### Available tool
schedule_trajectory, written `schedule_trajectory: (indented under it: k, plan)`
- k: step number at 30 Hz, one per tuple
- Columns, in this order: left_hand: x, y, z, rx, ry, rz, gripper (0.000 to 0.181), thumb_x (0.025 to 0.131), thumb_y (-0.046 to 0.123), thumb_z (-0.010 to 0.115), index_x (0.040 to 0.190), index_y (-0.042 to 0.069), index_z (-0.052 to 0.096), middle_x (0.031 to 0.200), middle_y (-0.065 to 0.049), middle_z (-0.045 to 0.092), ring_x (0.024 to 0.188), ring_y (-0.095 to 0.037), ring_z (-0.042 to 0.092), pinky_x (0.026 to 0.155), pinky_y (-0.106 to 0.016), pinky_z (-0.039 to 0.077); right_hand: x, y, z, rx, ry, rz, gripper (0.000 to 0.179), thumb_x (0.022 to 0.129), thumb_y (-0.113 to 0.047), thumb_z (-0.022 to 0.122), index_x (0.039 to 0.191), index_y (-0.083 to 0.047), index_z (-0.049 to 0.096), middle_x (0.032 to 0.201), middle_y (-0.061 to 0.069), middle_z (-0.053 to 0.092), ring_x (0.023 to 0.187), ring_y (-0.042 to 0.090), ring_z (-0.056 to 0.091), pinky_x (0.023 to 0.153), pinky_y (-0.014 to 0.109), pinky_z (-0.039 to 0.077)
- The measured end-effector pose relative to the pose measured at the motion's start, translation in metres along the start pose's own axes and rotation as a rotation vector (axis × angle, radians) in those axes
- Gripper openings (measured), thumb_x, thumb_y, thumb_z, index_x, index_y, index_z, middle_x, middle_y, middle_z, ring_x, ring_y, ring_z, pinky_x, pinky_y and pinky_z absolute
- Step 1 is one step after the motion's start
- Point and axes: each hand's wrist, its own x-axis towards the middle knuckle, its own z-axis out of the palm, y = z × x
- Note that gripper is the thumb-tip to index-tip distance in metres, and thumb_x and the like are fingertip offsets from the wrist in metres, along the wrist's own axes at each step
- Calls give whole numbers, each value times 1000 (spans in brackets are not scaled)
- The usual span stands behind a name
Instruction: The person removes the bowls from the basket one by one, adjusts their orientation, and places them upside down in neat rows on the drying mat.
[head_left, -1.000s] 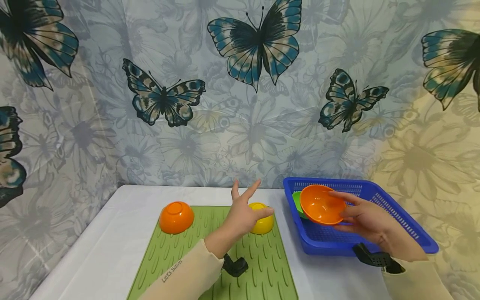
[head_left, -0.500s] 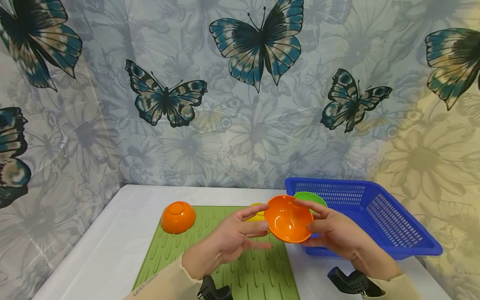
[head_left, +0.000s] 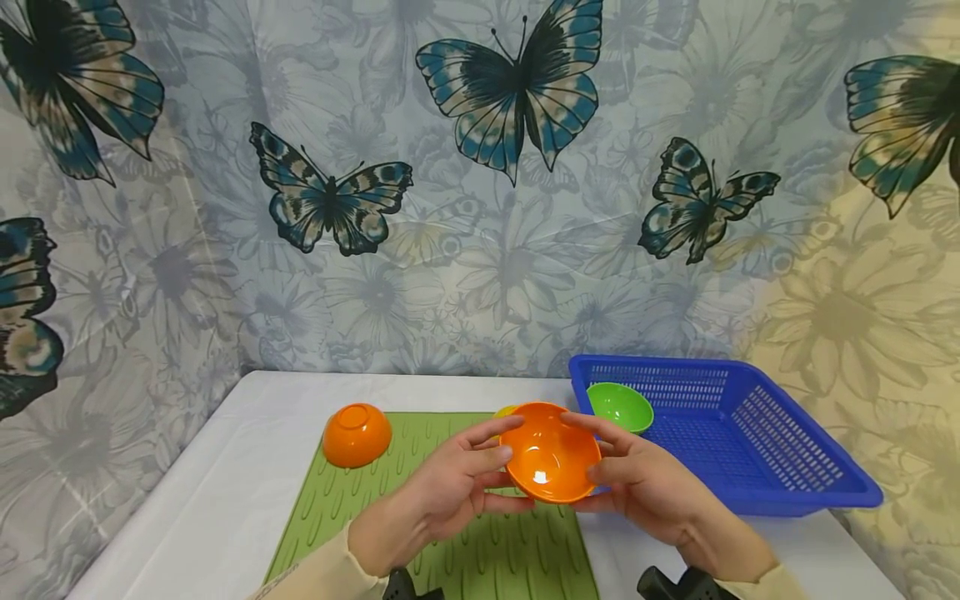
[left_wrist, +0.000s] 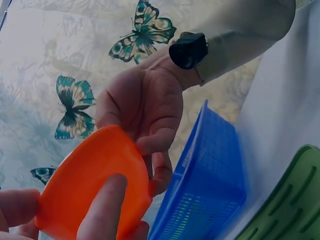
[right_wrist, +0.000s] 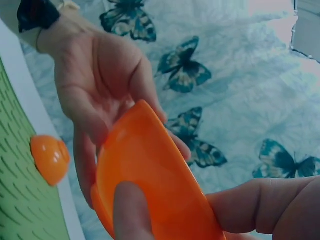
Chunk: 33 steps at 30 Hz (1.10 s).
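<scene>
Between both hands an orange bowl is held above the mat, its inside tilted toward me. My left hand grips its left side, with the thumb at the rim and other fingers beneath. The right hand holds the opposite side in the same manner. In both wrist views a thumb or finger lies against the bowl's orange wall. Behind the held bowl, a yellow bowl is mostly hidden. Upside down at the mat's far left corner sits another orange bowl.
A green ridged mat lies on the white-covered table. At the right stands a blue plastic basket with a green bowl in its far left corner. A butterfly-patterned cloth hangs behind the table.
The right hand has brought the orange bowl out of the basket, leftward and nearer. My left hand has come down from over the yellow bowl and taken hold of the bowl's left side.
</scene>
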Motion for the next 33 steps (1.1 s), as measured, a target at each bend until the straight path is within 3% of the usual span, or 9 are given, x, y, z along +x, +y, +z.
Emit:
schedule_trajectory:
  k: [8,11,14,16,19,22,26,29,33]
  plan:
    - [-3,-2,-3,-6,4,5,45,102,6,54,146,4,47,138,-21,48,105,-37,64,84,-55,53,-2,5,5,73,-69,-8,57,97,5,49,149,-19,47,148,16,34,117,38,58,94,50,49]
    - [-5,2,-9,108,4,45,44,102,5,55,145,4,50,141,-22,46,106,-36,64,83,-53,54,-1,4,5,-8,7,-34,59,100,-2,54,154,-17,38,149,20,31,116,36,58,93,51,50]
    - [-11,13,-19,416,24,154,41,102,5,56,142,6,56,148,-16,39,108,-33,63,82,-45,56,1,3,1,-5,19,-66,61,105,-12,50,159,-16,22,144,24,42,116,36,59,93,51,50]
    - [-17,19,-25,673,54,243,38,101,6,58,138,10,62,153,-10,35,115,-30,59,83,-40,56,2,5,-4,123,-79,-73,57,109,-22,40,161,-18,15,139,27,49,118,39,58,96,51,48]
    - [-27,22,-32,1026,17,429,38,96,0,63,130,16,69,153,-4,33,122,-28,52,85,-33,55,4,12,-10,382,-288,14,57,111,-34,20,161,-20,-2,137,32,50,125,47,51,103,52,41]
    - [-34,19,-36,1368,-176,735,50,83,-10,70,124,17,73,153,-13,35,129,-34,47,89,-32,53,10,22,-6,493,-353,80,63,109,-45,15,160,-18,-9,142,36,42,130,50,44,107,53,36]
    - [-42,13,-38,1771,-390,1153,70,60,-7,77,120,27,73,150,-19,39,128,-40,48,90,-32,52,17,36,3,502,-372,137,62,108,-48,15,159,-14,12,145,29,43,128,44,49,105,51,40]
    - [-48,9,-36,1911,-489,1229,65,62,5,83,119,33,72,151,-15,41,129,-43,46,92,-32,51,20,43,8,466,-376,160,59,108,-47,15,154,-12,29,143,25,45,123,40,54,100,48,46]
    - [-52,7,-34,1999,-568,1217,40,82,22,81,117,38,73,153,-12,39,134,-43,40,98,-31,46,23,45,11,402,-407,176,53,108,-38,17,149,-10,37,142,24,48,125,40,52,100,51,44]
